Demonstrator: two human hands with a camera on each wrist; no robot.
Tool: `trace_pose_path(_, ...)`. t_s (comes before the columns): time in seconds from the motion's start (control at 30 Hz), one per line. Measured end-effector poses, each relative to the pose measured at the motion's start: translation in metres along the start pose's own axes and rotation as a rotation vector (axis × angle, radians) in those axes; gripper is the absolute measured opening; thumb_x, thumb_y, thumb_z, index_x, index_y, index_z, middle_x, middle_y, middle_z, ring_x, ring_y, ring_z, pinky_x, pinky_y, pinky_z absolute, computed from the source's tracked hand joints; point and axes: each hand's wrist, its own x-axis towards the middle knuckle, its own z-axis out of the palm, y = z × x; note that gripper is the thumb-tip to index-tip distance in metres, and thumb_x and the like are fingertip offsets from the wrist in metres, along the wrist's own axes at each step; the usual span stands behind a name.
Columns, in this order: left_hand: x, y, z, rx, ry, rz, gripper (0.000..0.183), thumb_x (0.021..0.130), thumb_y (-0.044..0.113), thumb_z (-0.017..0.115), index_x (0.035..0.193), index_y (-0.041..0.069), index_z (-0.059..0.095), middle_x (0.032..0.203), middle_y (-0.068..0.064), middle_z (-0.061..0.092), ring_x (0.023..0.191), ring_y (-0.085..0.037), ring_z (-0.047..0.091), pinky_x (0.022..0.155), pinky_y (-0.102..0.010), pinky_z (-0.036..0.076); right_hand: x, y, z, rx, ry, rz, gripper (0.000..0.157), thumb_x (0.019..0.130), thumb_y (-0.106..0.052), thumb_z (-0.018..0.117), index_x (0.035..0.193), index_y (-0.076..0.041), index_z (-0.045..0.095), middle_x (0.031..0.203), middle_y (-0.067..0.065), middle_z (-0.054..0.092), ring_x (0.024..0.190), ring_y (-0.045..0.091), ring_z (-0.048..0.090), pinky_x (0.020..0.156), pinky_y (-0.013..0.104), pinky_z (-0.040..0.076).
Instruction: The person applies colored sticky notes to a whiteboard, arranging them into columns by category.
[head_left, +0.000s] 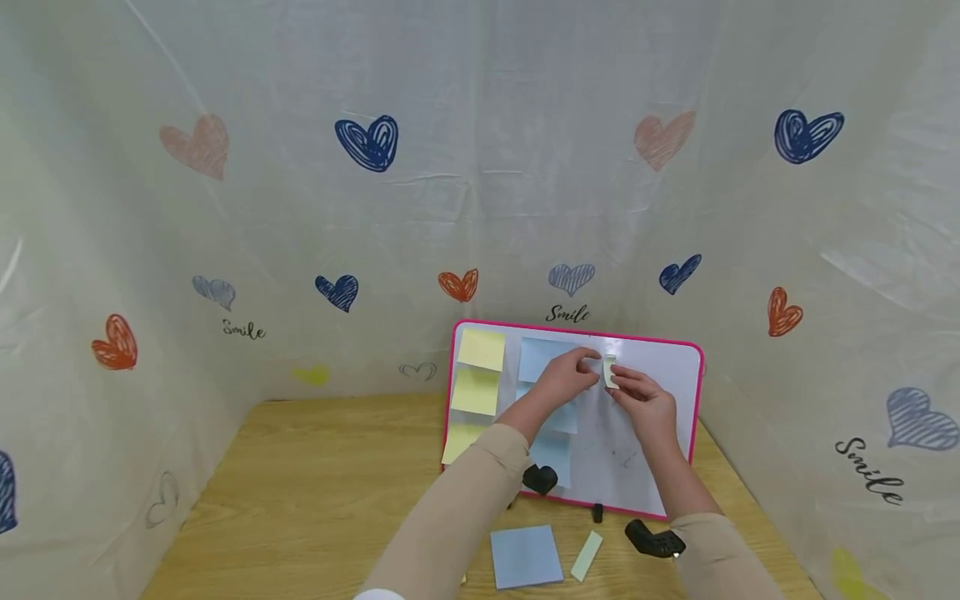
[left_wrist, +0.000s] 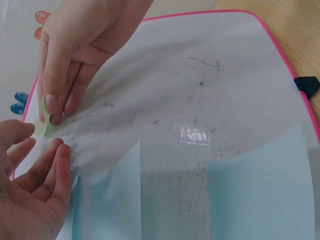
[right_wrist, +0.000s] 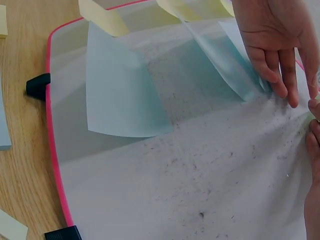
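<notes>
On the right part of the whiteboard (head_left: 600, 450), my right hand (head_left: 651, 412) pinches a narrow pale green sticky note (head_left: 610, 372) between thumb and fingers. In the left wrist view, the note (left_wrist: 44, 129) is bent up where the thumb holds it, its lower part lying along the board. Just left of it is my left hand (head_left: 566, 379), fingers loosely bent and holding nothing. Blue sticky notes (head_left: 551, 454) hang in a column beneath the left hand and forearm, which partly cover them. Farther left runs a column of yellow sticky notes (head_left: 475, 392).
The pink-rimmed board leans back on the wooden table (head_left: 337, 475) near a curtain (head_left: 420, 217) printed with hearts. In front of it lie a blue sticky-note pad (head_left: 527, 557) and a pale green strip pad (head_left: 587, 556). A black clip (head_left: 597, 512) sits at the board's lower edge.
</notes>
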Motion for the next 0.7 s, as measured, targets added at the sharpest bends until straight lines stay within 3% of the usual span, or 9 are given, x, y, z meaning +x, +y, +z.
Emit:
trace_pose_path(0.3, 0.0012, 0.0018, -0.0005, 0.034, -0.059, 0.031, 0.04, 0.096, 0.02, 0.062, 0.136, 0.022, 0.056, 0.095, 0.004, 0.062, 0.077, -0.01, 0.058, 0.069, -0.027, 0.049, 0.0012, 0.0017, 0.0001, -0.026, -0.016, -0.043, 0.035, 0.086, -0.017, 0.076, 0.115, 0.002, 0.07, 0.124, 0.007, 0.063, 0.101, 0.006, 0.063, 0.081, 0.019, 0.05)
trace_pose_path(0.47, 0.0042, 0.0, 0.001, 0.022, -0.064, 0.034, 0.043, 0.095, 0.018, 0.063, 0.137, 0.024, 0.055, 0.091, 0.004, 0.061, 0.075, -0.011, 0.058, 0.066, -0.027, 0.048, 0.0, 0.0009, -0.0002, -0.028, -0.024, -0.069, 0.033, 0.086, -0.014, 0.075, 0.113, 0.005, 0.07, 0.124, 0.008, 0.063, 0.103, 0.006, 0.061, 0.08, 0.02, 0.052)
trace_pose_path(0.7, 0.0042, 0.0002, 0.0005, 0.024, -0.065, 0.027, 0.045, 0.096, 0.018, 0.061, 0.139, 0.026, 0.053, 0.088, 0.004, 0.059, 0.074, -0.013, 0.057, 0.065, -0.027, 0.048, -0.0001, -0.0001, -0.0009, -0.085, -0.039, -0.053, 0.035, 0.086, -0.021, 0.076, 0.113, 0.001, 0.071, 0.126, 0.008, 0.061, 0.11, 0.012, 0.057, 0.081, 0.019, 0.051)
